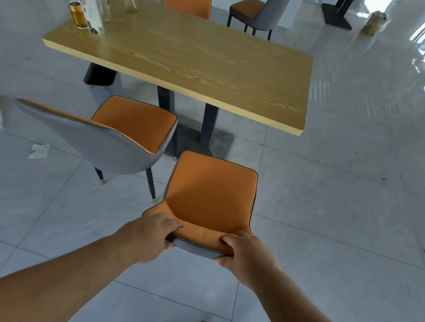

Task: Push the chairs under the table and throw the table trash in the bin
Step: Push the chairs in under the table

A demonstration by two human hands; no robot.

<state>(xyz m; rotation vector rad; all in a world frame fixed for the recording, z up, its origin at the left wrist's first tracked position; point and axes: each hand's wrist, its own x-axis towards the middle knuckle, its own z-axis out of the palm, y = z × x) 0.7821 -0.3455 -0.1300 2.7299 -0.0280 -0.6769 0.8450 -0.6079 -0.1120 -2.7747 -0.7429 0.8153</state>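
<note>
Chair nearest me point(212, 189) stands on the tiled floor, well short of the desk point(195, 56), its orange seat facing the desk's base. The fingers of my left hand point(155, 235) and right hand point(246, 256) are curled over the top edge of its backrest, one hand at each corner, thumbs behind on the grey shell. I judge it light and stiff, padded in front and hard behind. It should slide easily on the glossy tiles if I push level from this edge, though a push aimed too high could tip it forward on its thin legs. Those legs are hidden under the seat, so I cannot tell how they line up with the desk's foot. A second chair point(115, 130) stands askew just beside it on the left. The trash, a gold can point(78, 14) among a bottle and clear cups with straws, stands blurred at the desk's far left corner. No bin is in view.
</note>
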